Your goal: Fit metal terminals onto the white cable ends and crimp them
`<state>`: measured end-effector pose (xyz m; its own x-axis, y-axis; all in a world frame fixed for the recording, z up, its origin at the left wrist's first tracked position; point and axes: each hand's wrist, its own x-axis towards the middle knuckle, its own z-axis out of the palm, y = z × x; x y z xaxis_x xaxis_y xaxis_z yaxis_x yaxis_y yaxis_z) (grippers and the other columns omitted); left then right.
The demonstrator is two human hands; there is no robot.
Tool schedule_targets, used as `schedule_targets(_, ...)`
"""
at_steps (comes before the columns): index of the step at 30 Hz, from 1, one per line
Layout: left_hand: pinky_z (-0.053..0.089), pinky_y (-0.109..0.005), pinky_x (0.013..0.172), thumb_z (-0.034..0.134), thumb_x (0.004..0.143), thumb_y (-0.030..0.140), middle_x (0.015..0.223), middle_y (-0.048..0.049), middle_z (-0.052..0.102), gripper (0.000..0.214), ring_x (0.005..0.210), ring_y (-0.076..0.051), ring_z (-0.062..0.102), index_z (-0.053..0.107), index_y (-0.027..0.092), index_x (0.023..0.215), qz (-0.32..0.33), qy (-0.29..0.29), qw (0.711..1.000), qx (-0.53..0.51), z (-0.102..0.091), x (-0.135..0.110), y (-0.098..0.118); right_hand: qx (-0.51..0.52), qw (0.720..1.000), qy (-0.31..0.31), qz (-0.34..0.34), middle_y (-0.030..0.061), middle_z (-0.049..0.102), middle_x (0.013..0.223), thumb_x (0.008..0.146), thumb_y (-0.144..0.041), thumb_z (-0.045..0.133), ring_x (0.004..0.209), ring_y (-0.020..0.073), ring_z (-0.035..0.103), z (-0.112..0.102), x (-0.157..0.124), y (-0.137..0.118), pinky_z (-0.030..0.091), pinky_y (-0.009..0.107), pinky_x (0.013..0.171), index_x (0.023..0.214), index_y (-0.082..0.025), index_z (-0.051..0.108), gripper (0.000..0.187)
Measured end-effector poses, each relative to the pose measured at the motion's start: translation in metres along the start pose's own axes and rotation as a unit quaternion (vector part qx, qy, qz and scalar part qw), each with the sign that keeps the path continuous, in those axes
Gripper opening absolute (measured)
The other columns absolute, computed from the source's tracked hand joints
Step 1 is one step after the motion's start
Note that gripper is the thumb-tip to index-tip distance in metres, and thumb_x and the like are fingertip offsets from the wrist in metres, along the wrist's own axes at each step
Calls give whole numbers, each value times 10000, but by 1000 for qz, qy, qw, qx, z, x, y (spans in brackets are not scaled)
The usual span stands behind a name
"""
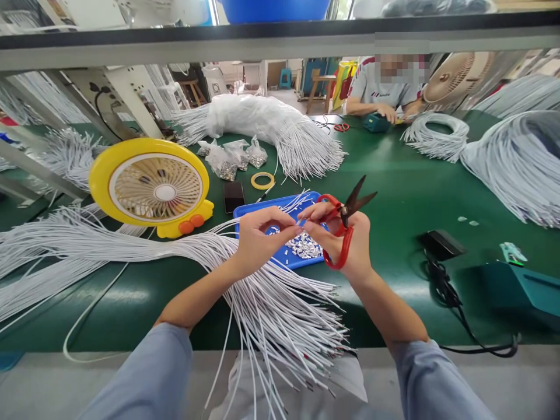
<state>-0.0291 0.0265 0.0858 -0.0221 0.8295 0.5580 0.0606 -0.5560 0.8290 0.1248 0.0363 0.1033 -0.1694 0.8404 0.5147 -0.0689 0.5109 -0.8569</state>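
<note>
Over a blue tray (286,265) my two hands meet fingertip to fingertip. My left hand (266,236) is closed in a pinch on a small piece, probably a wire end, too small to make out. My right hand (345,239) has red-handled scissors (345,219) hooked over its fingers, blades apart and pointing up to the right. Its thumb and forefinger also pinch at the same spot. Small silvery metal pieces (306,248) and some white wires lie in the tray. A thick bundle of white wires (280,309) runs beneath my left forearm, its ends hanging past the table edge.
A yellow fan (164,192) stands left, near a phone (234,197), a tape roll (262,181) and bags of small parts (227,160). Wire coils (520,163), a black adapter (441,244) and a green device (525,289) lie right. A co-worker (385,93) sits opposite.
</note>
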Motion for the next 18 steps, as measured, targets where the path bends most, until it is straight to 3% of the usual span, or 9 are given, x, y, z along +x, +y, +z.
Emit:
schedule_targets(4,472,-192,547,774,714,182,649,1,643,109,577,-71,545,672,146,696,30,2,1000,3,2,-1,-5,-36,999,3,-10,-1,642,754,714,-196,754,727,145,614,-1,0,4,469,306,643,706,-230,595,163)
schedule_targets(9,447,-197,533,767,736,245,669,-11,632,131,587,-78,526,683,147,713,13,0,1000,16,4,0,-9,-66,997,28,-15,-6,636,741,723,-188,735,693,135,591,2,-1,5,461,299,629,684,-215,556,185)
schedule_targets(15,431,-194,481,661,840,346,717,-37,596,209,592,-93,542,709,152,778,-8,-106,994,-23,3,3,-11,-53,997,46,-39,-8,634,735,732,-167,726,695,133,570,6,-4,7,453,297,629,702,-224,556,182)
schedule_targets(18,413,-183,422,668,831,369,687,-24,574,241,493,-70,521,695,142,753,-22,-109,992,-64,3,3,-9,-21,998,55,-38,-6,624,739,732,-167,725,716,138,575,7,-3,10,459,308,657,700,-226,550,187)
